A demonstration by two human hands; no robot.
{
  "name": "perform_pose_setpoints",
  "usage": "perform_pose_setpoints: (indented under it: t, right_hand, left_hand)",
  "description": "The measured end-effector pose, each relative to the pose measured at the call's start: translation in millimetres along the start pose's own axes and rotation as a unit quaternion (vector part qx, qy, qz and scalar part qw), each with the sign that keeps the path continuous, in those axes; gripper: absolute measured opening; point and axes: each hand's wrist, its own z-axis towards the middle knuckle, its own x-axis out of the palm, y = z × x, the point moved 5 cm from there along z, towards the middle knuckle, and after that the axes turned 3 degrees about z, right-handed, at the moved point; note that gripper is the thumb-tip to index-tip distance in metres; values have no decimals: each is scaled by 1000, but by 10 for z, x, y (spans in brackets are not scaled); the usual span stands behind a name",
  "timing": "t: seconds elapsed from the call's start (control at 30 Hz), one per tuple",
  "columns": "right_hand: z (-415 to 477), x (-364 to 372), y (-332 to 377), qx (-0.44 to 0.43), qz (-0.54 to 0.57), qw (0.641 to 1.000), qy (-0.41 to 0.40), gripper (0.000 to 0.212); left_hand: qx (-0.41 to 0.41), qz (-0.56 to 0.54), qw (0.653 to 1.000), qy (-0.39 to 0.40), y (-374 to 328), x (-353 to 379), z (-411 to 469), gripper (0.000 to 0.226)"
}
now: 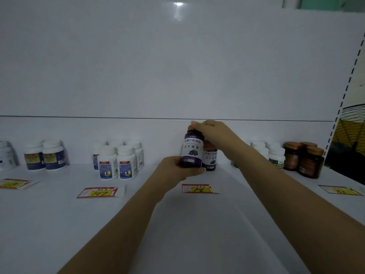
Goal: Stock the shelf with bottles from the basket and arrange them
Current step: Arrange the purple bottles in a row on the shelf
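Observation:
A dark purple bottle (192, 149) with a berry label is held just above the white shelf (59, 214), in front of a matching purple bottle (211, 158) that stands further back. My left hand (173, 171) grips the front bottle round its base from the left. My right hand (211, 131) curls over its orange cap from above and the right. The basket is out of view.
White bottles with blue labels (116, 163) stand in a cluster to the left, more (45, 156) further left. White green-labelled bottles (275, 154) and brown jars (305, 160) stand at the right. Price tags (198, 188) (99, 192) lie along the shelf.

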Motion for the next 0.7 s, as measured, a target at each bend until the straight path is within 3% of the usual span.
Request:
perform_pose_setpoints:
  t: [0.27, 0.7]
  right_hand:
    - [46, 135, -260, -36, 125, 992, 8, 29]
    - [102, 211, -297, -62, 128, 990, 0, 28]
  left_hand:
    - [-20, 21, 1000, 1, 126, -18, 52, 41]
    - [-10, 26, 1000, -2, 152, -63, 93, 41]
